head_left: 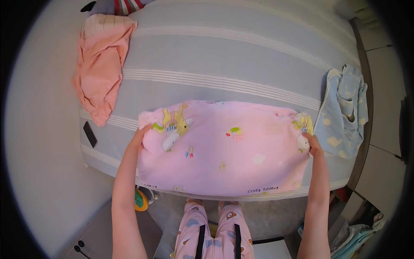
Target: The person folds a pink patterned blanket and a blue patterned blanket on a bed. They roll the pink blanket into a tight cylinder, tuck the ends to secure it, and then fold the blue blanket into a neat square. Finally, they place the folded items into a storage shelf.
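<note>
A pink cloth (207, 151) printed with cartoon animals and small plants lies spread across the near part of the bed. Its near edge hangs along the mattress edge. At its left side, my left hand (143, 136) grips the cloth, with the fingertips partly hidden in the fabric. Opposite, my right hand (314, 144) is closed on the right side, where the cloth bunches around a printed animal. Between the two hands the fabric is fairly flat, with soft folds near the grips.
The bed (215, 56) has a grey-blue striped sheet. A crumpled peach cloth (103, 64) and a dark phone (90, 134) lie at left. A light-blue patterned cloth (343, 112) lies at right, beside grey cabinets (386, 95). Folded fabrics (358, 237) are at lower right.
</note>
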The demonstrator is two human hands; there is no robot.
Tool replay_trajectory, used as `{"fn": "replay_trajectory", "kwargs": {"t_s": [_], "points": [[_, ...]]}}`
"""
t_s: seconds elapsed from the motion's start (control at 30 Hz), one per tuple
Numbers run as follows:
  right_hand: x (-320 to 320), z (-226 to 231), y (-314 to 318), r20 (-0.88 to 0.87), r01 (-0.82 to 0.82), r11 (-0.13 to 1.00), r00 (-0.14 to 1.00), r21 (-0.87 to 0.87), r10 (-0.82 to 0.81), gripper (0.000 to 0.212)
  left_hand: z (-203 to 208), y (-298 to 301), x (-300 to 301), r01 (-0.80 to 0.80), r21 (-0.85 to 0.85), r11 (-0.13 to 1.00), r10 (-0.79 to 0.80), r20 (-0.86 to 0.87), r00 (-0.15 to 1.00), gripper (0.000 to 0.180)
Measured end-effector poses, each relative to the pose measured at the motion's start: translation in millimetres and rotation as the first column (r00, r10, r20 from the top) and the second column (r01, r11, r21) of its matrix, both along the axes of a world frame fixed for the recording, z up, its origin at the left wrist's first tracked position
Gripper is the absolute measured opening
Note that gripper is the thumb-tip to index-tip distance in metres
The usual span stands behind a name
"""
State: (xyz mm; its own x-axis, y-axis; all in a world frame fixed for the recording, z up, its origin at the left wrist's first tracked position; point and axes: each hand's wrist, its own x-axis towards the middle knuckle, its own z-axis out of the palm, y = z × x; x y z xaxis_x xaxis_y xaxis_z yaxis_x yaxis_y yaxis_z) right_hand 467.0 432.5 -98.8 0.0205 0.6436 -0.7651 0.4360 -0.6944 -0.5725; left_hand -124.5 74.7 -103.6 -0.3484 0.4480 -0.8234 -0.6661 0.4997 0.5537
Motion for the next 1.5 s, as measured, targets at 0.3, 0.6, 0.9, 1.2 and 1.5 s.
{"fn": "replay_trajectory", "kwargs": {"t_s": [0.3,0.6,0.9,1.2,1.5], "points": [[-29,169,-11,-0.521,0.317,0.834,0.853,0.452,-0.042,0.037,169,17,-57,0.021,0.310,0.951,0.071,-0.282,0.957,0.042],[2,267,-28,-0.657,0.084,0.968,0.748,0.237,0.096,0.051,290,-37,-131,0.317,0.108,0.942,-0.231,-0.475,0.849,0.041],[33,276,-119,-0.648,-0.042,0.965,0.734,0.257,0.205,0.035,359,-116,-131,0.683,-0.107,0.722,-0.691,-0.142,0.709,0.047],[-24,252,-58,0.500,-0.478,0.341,0.866,0.809,0.026,0.014,294,-67,-145,0.447,-0.254,0.858,-0.273,-0.962,-0.023,0.040],[27,233,-42,-0.121,0.205,0.405,0.967,0.891,-0.224,0.013,293,-69,-61,0.365,-0.037,0.930,0.010,-0.992,-0.124,0.017]]}}
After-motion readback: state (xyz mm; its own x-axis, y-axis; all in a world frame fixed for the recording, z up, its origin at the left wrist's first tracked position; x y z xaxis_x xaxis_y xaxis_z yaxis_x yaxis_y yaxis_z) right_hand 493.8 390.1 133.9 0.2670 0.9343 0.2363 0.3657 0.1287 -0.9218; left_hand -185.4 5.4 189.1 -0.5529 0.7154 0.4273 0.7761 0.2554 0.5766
